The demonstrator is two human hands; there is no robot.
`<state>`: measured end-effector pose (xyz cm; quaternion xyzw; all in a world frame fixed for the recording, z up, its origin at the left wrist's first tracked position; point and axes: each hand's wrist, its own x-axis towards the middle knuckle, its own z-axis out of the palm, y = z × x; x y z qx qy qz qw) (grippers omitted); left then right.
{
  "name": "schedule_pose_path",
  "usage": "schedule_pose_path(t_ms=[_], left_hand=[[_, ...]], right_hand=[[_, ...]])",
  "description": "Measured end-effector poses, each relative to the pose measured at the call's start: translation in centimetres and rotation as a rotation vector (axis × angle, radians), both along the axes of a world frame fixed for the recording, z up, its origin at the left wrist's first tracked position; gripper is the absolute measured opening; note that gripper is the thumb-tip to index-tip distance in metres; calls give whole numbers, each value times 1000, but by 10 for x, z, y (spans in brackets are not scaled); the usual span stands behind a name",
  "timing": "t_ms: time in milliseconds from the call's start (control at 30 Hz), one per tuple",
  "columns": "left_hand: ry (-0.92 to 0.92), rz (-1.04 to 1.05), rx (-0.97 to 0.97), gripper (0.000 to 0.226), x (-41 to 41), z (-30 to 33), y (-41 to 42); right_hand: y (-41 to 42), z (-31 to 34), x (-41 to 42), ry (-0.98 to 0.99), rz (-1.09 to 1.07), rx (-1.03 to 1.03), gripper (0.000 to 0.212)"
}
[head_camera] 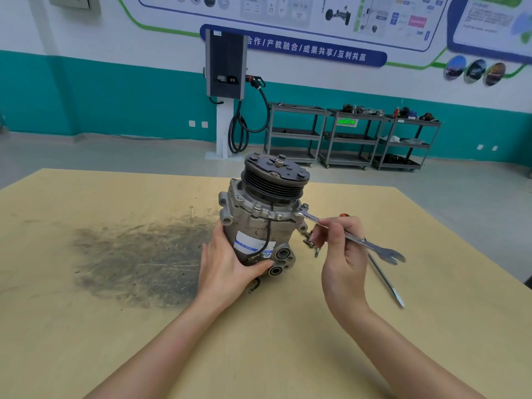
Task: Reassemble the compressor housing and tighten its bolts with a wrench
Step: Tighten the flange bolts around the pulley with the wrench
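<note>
Right hand (pixel 341 249) pinches the wrench (pixel 349 236) mid-shank, fingers curled round it, wrist cocked up, forearm coming in from lower right. Wrench's far end sits on a bolt (pixel 304 208) at the right side of the housing flange; its open-jaw near end sticks out past the hand, off the tabletop (pixel 115 326). Left hand (pixel 227 266) wraps the lower body of the compressor (pixel 260 223), thumb across the front near the label, palm on the left side, bracing it. Compressor stands upright, pulley end up, near the middle of the tabletop, beside a dark grease smear (pixel 144 260). Another flange bolt (pixel 257 207) shows at front; can't tell if it's seated tight. A few loose bolts (pixel 309 240) lie just right of the compressor base, partly hidden by the right hand, and a long screwdriver (pixel 385 279) lies further right. My read: housing is closed up, we're in the tightening step, not finished given fasteners left on the tabletop. Next move needs a firm left-hand brace so the body doesn't spin, wrench kept square on the head to avoid slipping, short swing then reset.
</note>
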<state>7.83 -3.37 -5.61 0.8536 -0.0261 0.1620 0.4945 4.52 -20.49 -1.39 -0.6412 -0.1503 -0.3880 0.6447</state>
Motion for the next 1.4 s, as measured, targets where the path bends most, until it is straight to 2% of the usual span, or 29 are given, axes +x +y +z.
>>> schedule_pose_path(t_ms=[133, 233, 467, 633, 733, 833, 967, 1033, 1100, 1167, 1233, 1400], left_hand=[[-3, 0, 6, 116, 2, 2, 2], [-5, 5, 10, 117, 2, 2, 2], [7, 5, -16, 116, 2, 2, 2], [5, -6, -23, 114, 5, 2, 1], [21, -10, -33, 116, 5, 2, 0], [38, -36, -52, 118, 6, 2, 1], [49, -84, -103, 115, 8, -1, 2], [48, -89, -97, 114, 8, -2, 3], [46, -91, -84, 115, 8, -2, 3], [38, -95, -79, 116, 7, -1, 4], [31, -92, -77, 116, 7, -2, 4], [42, -87, -73, 114, 8, -3, 5]], right_hand=[[-9, 14, 12, 120, -14, 220, 31], [-25, 23, 29, 206, 118, 326, 38], [-41, 30, 56, 446, 462, 333, 41], [-42, 35, 68, 560, 543, 345, 40], [-37, 31, 66, 513, 513, 375, 40], [-28, 19, 53, 323, 356, 365, 39], [-13, 10, 29, 10, 29, 133, 27], [-6, 11, 22, -111, -39, -33, 22], [-1, 12, 19, -167, -83, -68, 23], [-1, 17, 21, -157, -96, 51, 25], [-9, 24, 28, -68, -70, 198, 33], [-34, 35, 54, 291, 334, 360, 44]])
